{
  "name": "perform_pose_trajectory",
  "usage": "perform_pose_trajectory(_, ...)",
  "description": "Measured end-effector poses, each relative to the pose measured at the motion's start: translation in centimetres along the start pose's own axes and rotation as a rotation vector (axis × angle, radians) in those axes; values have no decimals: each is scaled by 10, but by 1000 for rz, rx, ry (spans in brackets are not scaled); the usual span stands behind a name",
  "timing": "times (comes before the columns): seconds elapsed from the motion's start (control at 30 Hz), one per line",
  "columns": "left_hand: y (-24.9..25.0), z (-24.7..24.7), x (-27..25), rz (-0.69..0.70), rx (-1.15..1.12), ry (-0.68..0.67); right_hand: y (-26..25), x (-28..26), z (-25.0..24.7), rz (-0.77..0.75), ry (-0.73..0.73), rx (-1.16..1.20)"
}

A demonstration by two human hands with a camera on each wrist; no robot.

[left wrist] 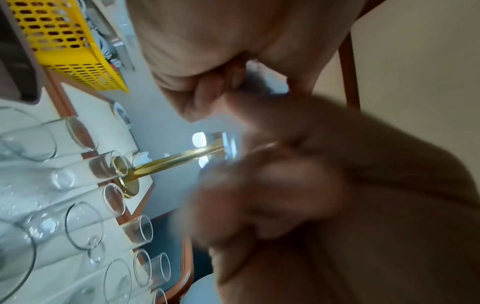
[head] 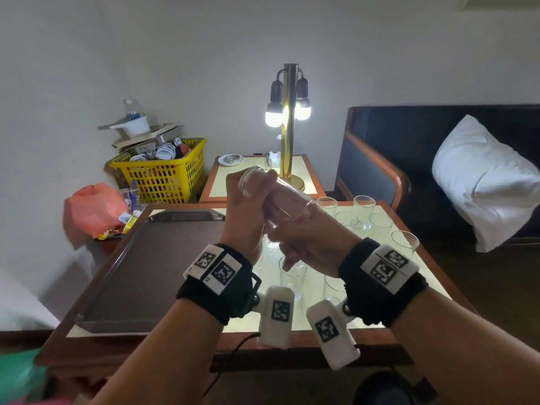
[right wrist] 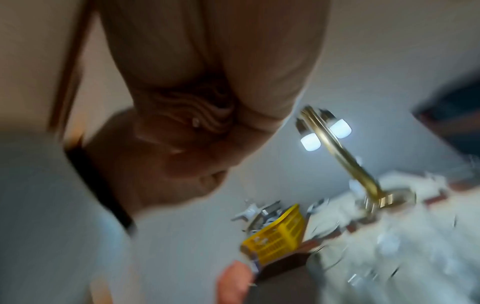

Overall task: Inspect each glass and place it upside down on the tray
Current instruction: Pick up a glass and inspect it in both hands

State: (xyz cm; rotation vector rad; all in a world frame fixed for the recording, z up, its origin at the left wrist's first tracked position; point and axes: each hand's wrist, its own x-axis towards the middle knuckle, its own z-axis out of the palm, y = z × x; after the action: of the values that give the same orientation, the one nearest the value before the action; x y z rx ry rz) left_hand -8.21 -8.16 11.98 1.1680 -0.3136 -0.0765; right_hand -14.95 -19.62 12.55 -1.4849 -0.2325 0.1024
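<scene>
I hold one clear glass (head: 292,192) tilted in the air above the table, its thick base up and to the left, its rim down and to the right. My left hand (head: 248,206) grips the base end. My right hand (head: 306,238) curls round the rim end from below. In the left wrist view a bit of the glass (left wrist: 230,147) shows between my left hand (left wrist: 207,72) and the blurred right hand (left wrist: 311,185). The dark brown tray (head: 140,267) lies on the left half of the table with nothing on it. The right wrist view is blurred and shows my right hand (right wrist: 194,102).
Several glasses (head: 362,209) stand rim up on the right half of the table, one (head: 292,276) just under my wrists. A lit brass lamp (head: 287,127) stands on a side table behind. A yellow basket (head: 163,173) and an orange bag (head: 93,209) sit far left, a pillow (head: 482,182) right.
</scene>
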Motion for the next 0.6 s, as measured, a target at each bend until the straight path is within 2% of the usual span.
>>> perform_pose_trajectory(0.03,-1,0,0,21,-22,-21,-3,-4,0,-1,-40,105)
perform_pose_trajectory(0.1,-1,-1,0,12,26,-63,-4,-6,-1,19,-10,58)
perform_pose_trajectory(0.13,1,-1,1,-6,66,-65,-1,-5,-3,29,47,-78)
perform_pose_trajectory(0.2,1,-2,4,-36,139,-29,5,-2,-4,-37,150,-539)
perform_pose_trajectory(0.27,2,-3,6,3,130,13,12,3,-3,-163,156,-970)
perform_pose_trajectory(0.3,1,-3,6,41,131,6,13,4,-3,-205,148,-1043)
perform_pose_trajectory(0.33,0,-3,4,39,119,7,12,6,-2,-185,141,-970)
perform_pose_trajectory(0.4,-3,-6,1,-13,36,0,11,8,3,-79,93,-604)
perform_pose_trajectory(0.5,-10,-8,2,21,-37,6,3,-2,6,5,-35,-14)
perform_pose_trajectory(0.53,-9,-7,2,37,-22,-5,4,-3,4,9,-51,90)
perform_pose_trajectory(0.57,-8,-8,3,34,7,-26,5,-2,1,17,-45,98)
perform_pose_trajectory(0.6,-7,-7,6,18,48,-21,7,0,-2,14,-9,-3)
